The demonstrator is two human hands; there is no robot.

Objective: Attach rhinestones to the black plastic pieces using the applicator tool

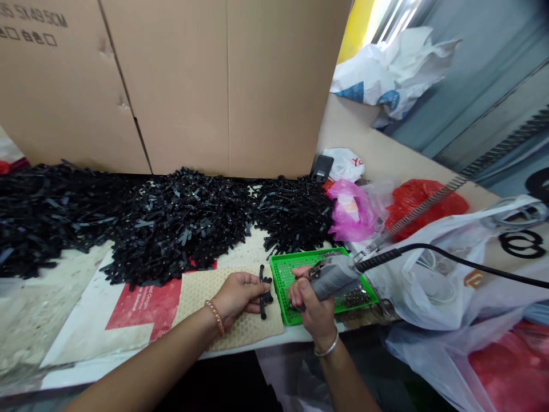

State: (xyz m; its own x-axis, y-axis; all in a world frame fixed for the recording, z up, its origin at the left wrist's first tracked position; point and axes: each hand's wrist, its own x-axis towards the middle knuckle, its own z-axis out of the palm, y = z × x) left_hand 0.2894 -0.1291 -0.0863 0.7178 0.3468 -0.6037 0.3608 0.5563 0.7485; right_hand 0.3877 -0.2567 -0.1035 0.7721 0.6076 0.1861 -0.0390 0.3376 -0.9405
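My left hand (238, 293) pinches a small black plastic part (263, 290) upright over a beige honeycomb mat (193, 297). My right hand (311, 300) grips a grey electric screwdriver (334, 276), its tip pointing down-left by the near-left corner of a green tray (283, 273). The tray holds small screws (355, 296). A black cable (450, 257) and a coiled metal spring line (429, 209) run from the tool off to the right.
Large heaps of black plastic parts (171, 223) fill the table's back and left. A cardboard box (193, 80) stands behind them. Pink (351, 212), red (424, 200) and white plastic bags (450, 269) crowd the right side. A dark phone (321, 167) lies by the box.
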